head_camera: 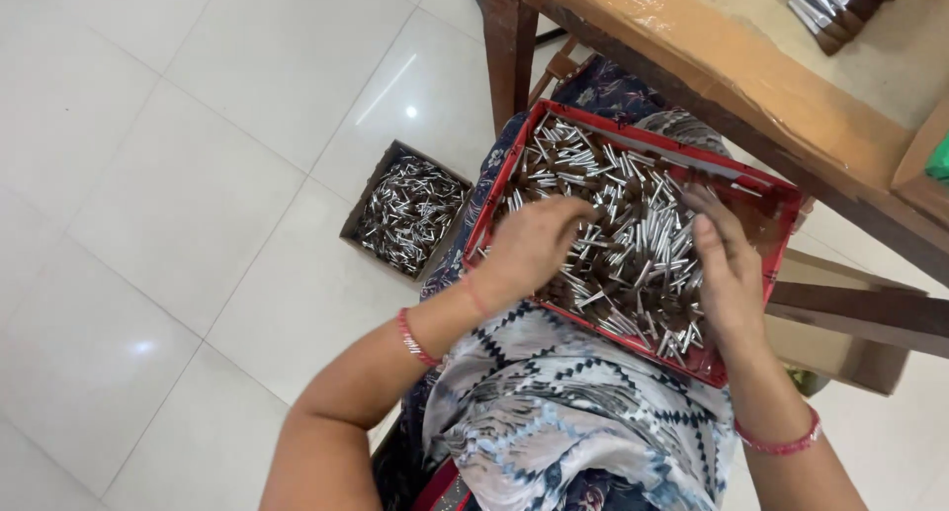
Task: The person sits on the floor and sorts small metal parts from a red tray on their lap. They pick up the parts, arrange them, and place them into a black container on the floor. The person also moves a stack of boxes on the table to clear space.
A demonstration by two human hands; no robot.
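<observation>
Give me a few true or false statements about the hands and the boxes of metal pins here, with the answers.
1. Both hands are in the red tray. True: the left hand and right hand rest among the metal pins.
2. The red tray sits on the floor. False: it lies on the person's lap.
3. A brown box of pins stands on the tiled floor. True.
4. The wooden table is behind the person. False: it is in front.

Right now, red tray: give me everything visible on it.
The red tray is a shallow rectangular box, rim likely cardboard, resting tilted on the person's lap beneath the wooden table. It holds a heap of small silver tubes. The left hand and right hand both reach in among them.
</observation>
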